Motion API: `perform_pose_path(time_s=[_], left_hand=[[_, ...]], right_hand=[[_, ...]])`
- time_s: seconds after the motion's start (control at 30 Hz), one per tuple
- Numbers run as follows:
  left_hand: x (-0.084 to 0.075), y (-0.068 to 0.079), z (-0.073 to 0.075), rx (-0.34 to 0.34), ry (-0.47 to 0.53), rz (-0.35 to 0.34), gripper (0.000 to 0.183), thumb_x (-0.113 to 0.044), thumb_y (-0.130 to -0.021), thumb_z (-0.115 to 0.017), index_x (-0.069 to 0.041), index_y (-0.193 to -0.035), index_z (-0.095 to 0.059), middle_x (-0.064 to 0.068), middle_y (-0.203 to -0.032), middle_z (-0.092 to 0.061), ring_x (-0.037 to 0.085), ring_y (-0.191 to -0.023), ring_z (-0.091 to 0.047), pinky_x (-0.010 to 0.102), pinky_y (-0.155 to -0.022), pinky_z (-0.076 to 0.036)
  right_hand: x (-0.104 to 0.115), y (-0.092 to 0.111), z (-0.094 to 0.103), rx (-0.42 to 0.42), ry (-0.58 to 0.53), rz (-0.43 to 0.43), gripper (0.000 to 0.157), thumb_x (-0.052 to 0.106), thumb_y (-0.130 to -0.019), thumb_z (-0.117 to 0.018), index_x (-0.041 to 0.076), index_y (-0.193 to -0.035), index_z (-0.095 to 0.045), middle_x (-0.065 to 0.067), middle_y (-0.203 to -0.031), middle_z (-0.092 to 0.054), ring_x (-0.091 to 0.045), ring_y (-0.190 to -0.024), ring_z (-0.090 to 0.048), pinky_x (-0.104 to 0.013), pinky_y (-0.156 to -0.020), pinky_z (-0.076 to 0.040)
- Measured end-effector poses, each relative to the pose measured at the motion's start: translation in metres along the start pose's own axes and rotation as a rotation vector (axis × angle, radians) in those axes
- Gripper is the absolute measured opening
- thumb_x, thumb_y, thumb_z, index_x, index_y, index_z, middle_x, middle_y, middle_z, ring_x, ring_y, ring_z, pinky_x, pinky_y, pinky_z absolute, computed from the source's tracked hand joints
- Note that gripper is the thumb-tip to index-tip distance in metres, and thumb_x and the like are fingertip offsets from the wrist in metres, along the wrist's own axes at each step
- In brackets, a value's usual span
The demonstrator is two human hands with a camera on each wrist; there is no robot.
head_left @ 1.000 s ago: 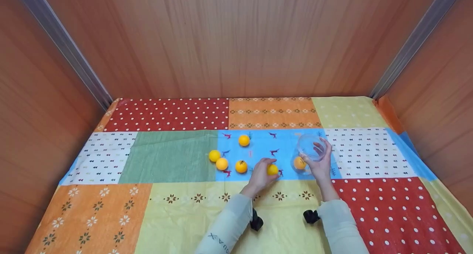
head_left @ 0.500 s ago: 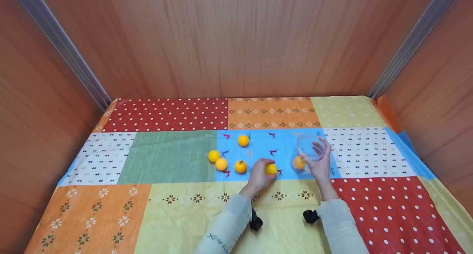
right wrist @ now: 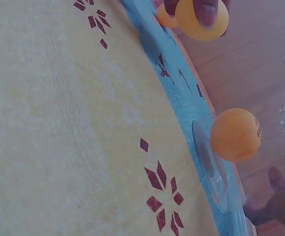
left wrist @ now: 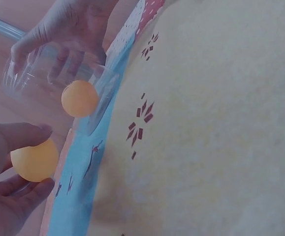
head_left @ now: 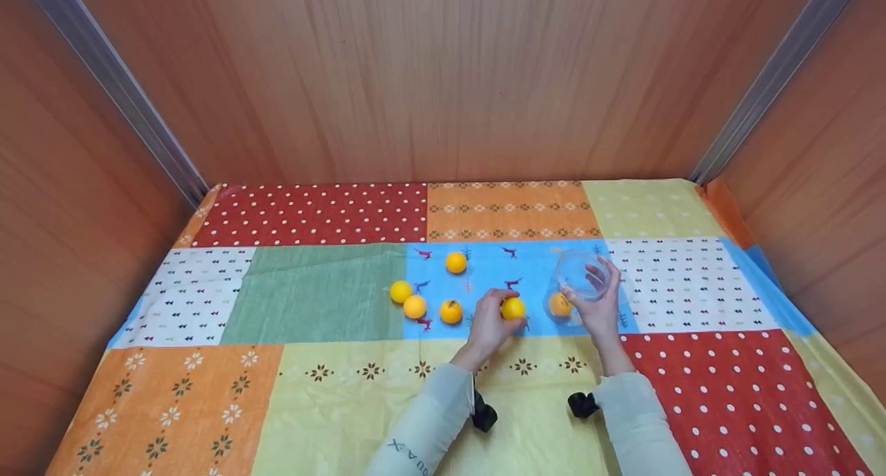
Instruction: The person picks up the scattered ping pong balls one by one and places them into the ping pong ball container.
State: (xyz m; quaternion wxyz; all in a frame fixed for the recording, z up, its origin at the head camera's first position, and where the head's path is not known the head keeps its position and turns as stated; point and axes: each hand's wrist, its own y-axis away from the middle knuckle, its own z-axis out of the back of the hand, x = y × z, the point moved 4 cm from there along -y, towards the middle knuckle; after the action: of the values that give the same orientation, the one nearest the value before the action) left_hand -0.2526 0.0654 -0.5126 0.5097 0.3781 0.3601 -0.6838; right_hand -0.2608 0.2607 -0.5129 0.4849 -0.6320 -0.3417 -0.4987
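In the head view my left hand pinches a yellow-orange ping-pong ball between thumb and fingers. The left wrist view has that ball held a little above the cloth. To its right, my right hand grips a clear plastic cup around its side near the rim. The cup stands on the blue patch, its mouth upward. One orange ball shows through the wall low in the cup, and the right wrist view shows this ball near the cup's base.
Several loose orange balls lie left of my left hand: one nearby, one farther back, and a pair close together. A patchwork cloth covers the table. Wood-grain panels enclose the back and sides.
Over the last half second my left hand has risen slightly and shifted a little right with its ball. My right hand and the cup stay where they were.
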Motion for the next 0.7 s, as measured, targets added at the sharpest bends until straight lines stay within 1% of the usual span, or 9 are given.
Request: perform_pose_path(time_s=[0.07, 0.1, 0.17, 0.33, 0.43, 0.47, 0.53, 0.7], left_hand=[[-0.003, -0.001, 0.001, 0.003, 0.019, 0.022, 0.040, -0.007, -0.074, -0.071, -0.004, -0.112, -0.058, 0.003, -0.105, -0.054, 0.018, -0.096, -0.050, 0.031, -0.089, -0.041], [-0.005, -0.002, 0.001, -0.001, 0.028, 0.017, 0.040, -0.006, -0.074, -0.071, -0.004, -0.112, -0.058, 0.003, -0.105, -0.054, 0.018, -0.096, -0.050, 0.031, -0.088, -0.041], [-0.010, -0.003, 0.002, -0.014, 0.032, -0.003, 0.040, -0.007, -0.074, -0.071, -0.005, -0.112, -0.059, 0.004, -0.105, -0.054, 0.018, -0.096, -0.050, 0.030, -0.085, -0.043], [-0.022, -0.005, 0.002, -0.042, 0.034, -0.061, 0.039, -0.010, -0.074, -0.071, -0.005, -0.111, -0.059, 0.003, -0.105, -0.055, 0.017, -0.094, -0.051, 0.024, -0.075, -0.046], [-0.029, -0.006, 0.001, -0.056, 0.052, -0.089, 0.038, -0.010, -0.074, -0.071, -0.004, -0.110, -0.059, 0.004, -0.103, -0.055, 0.017, -0.093, -0.052, 0.023, -0.073, -0.047], [-0.031, -0.006, 0.001, -0.059, 0.059, -0.096, 0.038, -0.010, -0.074, -0.071, -0.004, -0.110, -0.059, 0.004, -0.103, -0.055, 0.017, -0.093, -0.052, 0.024, -0.073, -0.047], [-0.036, -0.007, 0.000, -0.066, 0.068, -0.109, 0.038, -0.010, -0.075, -0.071, -0.004, -0.110, -0.059, 0.004, -0.102, -0.054, 0.017, -0.092, -0.052, 0.024, -0.072, -0.048], [-0.049, -0.008, -0.001, -0.081, 0.063, -0.150, 0.038, -0.011, -0.074, -0.071, -0.005, -0.110, -0.060, 0.004, -0.102, -0.055, 0.017, -0.091, -0.052, 0.021, -0.071, -0.047]], right_hand=[[0.000, 0.000, 0.001, 0.000, 0.004, -0.005, 0.078, -0.007, -0.068, -0.069, 0.007, -0.131, -0.025, -0.020, -0.124, -0.039, -0.039, -0.119, -0.030, -0.051, -0.098, -0.023], [0.000, 0.000, 0.001, 0.001, 0.003, -0.005, 0.078, -0.007, -0.069, -0.069, 0.007, -0.131, -0.025, -0.020, -0.124, -0.038, -0.040, -0.119, -0.030, -0.052, -0.098, -0.023], [0.001, 0.000, 0.001, 0.003, 0.004, -0.005, 0.078, -0.007, -0.069, -0.069, 0.007, -0.131, -0.025, -0.020, -0.125, -0.038, -0.040, -0.119, -0.030, -0.052, -0.098, -0.023], [0.001, 0.000, 0.002, 0.004, 0.011, -0.013, 0.077, -0.006, -0.070, -0.069, 0.007, -0.131, -0.024, -0.016, -0.124, -0.039, -0.039, -0.119, -0.030, -0.051, -0.098, -0.023], [0.001, 0.000, 0.001, 0.006, 0.016, -0.015, 0.077, -0.005, -0.070, -0.069, 0.006, -0.132, -0.024, -0.020, -0.125, -0.038, -0.039, -0.119, -0.030, -0.052, -0.098, -0.023], [0.000, 0.000, 0.001, 0.010, 0.011, -0.018, 0.077, -0.005, -0.070, -0.070, 0.007, -0.132, -0.024, -0.020, -0.126, -0.037, -0.039, -0.119, -0.030, -0.053, -0.098, -0.022], [0.007, 0.003, -0.001, 0.010, 0.015, -0.019, 0.077, -0.005, -0.071, -0.069, 0.006, -0.132, -0.024, -0.022, -0.126, -0.037, -0.039, -0.118, -0.031, -0.053, -0.098, -0.022], [0.009, 0.003, -0.001, 0.011, 0.013, -0.020, 0.077, -0.007, -0.071, -0.067, 0.004, -0.133, -0.022, -0.023, -0.126, -0.036, -0.039, -0.118, -0.030, -0.055, -0.097, -0.022]])
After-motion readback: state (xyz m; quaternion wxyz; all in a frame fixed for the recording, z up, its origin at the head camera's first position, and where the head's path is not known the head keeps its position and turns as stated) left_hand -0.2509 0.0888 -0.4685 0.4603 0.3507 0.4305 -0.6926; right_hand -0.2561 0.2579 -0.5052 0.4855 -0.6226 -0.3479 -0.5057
